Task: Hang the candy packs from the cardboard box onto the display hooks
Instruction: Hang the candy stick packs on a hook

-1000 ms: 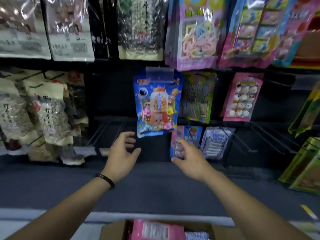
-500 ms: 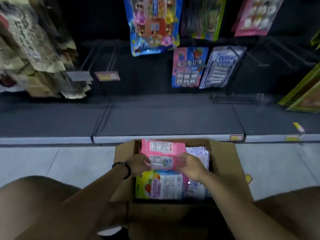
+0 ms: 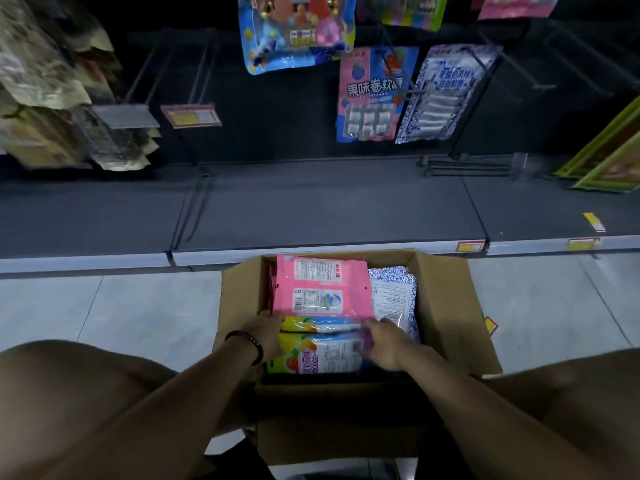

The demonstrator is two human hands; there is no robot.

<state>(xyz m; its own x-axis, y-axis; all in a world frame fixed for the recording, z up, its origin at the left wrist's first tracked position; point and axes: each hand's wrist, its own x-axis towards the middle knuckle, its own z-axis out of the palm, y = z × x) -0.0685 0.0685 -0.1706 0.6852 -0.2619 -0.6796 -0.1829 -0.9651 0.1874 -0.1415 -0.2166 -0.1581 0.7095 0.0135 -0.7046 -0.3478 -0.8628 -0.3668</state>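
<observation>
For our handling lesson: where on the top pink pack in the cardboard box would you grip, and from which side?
Grip the pink pack by its near corners, reaching down into the open cardboard box from the person's side. That edge lies free over the fruit pack; the far edge sits against the box wall. The left hand and right hand hold there.

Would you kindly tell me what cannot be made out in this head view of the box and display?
All head view.
1. Left hand: fingertips tucked between pink pack and fruit pack; grip unclear.
2. Cardboard box: lower packs covered by the top ones.
3. Blue pack: its hook cut off by the top edge.
4. Brown bags, left: blurred, print unreadable.
</observation>
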